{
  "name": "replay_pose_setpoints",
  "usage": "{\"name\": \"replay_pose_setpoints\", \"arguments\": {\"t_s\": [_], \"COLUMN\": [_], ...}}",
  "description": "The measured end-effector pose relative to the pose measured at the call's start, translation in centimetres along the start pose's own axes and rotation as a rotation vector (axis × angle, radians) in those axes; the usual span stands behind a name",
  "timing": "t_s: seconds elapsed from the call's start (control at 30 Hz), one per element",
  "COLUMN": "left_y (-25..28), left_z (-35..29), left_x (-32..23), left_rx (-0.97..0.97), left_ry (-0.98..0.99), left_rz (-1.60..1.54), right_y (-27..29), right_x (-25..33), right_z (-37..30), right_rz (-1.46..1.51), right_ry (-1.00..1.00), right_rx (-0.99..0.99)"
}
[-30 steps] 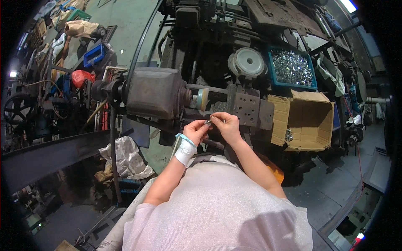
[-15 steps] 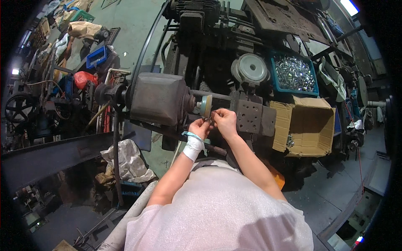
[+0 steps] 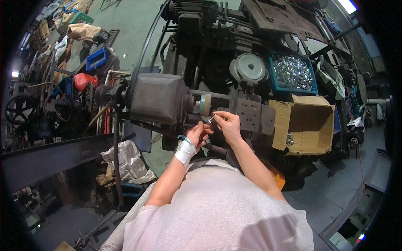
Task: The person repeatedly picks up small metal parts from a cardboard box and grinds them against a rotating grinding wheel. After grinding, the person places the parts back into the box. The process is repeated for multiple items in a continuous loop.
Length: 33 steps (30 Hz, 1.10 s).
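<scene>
Between the thumb and fingers of my right hand (image 3: 228,125) is a small shiny metal part (image 3: 211,119), pinched at its right end. My left hand (image 3: 198,134), with a white wrap round the wrist, sits just left of and below it. Its fingers are loosely curled and apart, the tips close to the part; whether they touch it I cannot tell. Just beyond the hands is a small pale green and yellowish wheel (image 3: 205,104), mounted on the spindle of a dark machine housing (image 3: 157,98).
A teal crate (image 3: 294,73) full of shiny metal parts stands at the right. Nearer is an open cardboard box (image 3: 312,129) with a few parts inside. A dark block with holes (image 3: 248,113) and a round metal disc (image 3: 251,67) lie beyond my right hand.
Both hands have drawn slightly back from the wheel. My left hand has moved down and left and loosened its fingers, while the metal part stays in my right hand, now more visible.
</scene>
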<state>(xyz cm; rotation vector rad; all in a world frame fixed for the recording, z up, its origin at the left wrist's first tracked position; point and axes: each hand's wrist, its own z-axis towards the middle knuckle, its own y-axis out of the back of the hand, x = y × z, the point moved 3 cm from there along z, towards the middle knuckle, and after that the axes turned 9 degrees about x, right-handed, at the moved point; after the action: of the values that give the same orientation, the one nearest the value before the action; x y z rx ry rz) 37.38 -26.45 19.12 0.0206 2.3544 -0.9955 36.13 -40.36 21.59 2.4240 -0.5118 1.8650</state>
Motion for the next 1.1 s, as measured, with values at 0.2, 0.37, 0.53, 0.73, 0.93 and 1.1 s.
{"name": "replay_pose_setpoints", "arguments": {"t_s": [0.2,0.37,0.53,0.73,0.93,1.1], "left_y": [-0.4,-0.8,-0.5,-0.5,-1.2,-0.5], "left_z": [0.5,0.9,1.6,2.3,1.9,1.1], "left_x": [-0.6,-0.9,-0.7,-0.7,-1.0,-0.4], "left_rx": [0.109,-0.009,-0.137,-0.259,-0.248,-0.059], "left_ry": [-0.032,-0.047,-0.109,-0.193,-0.228,-0.124], "left_rz": [-0.013,0.205,0.303,0.298,0.251,0.14], "right_y": [-0.1,0.0,-0.6,-0.8,-1.0,-0.1], "right_x": [0.8,-0.5,-0.9,-1.7,-1.5,-1.1], "right_z": [-0.9,-0.4,0.8,1.7,1.7,0.8], "right_rz": [0.06,0.07,-0.088,-0.13,-0.141,0.188], "right_ry": [-0.062,-0.13,-0.121,-0.075,-0.054,-0.092], "right_rx": [0.005,-0.089,-0.156,-0.185,-0.206,-0.121]}}
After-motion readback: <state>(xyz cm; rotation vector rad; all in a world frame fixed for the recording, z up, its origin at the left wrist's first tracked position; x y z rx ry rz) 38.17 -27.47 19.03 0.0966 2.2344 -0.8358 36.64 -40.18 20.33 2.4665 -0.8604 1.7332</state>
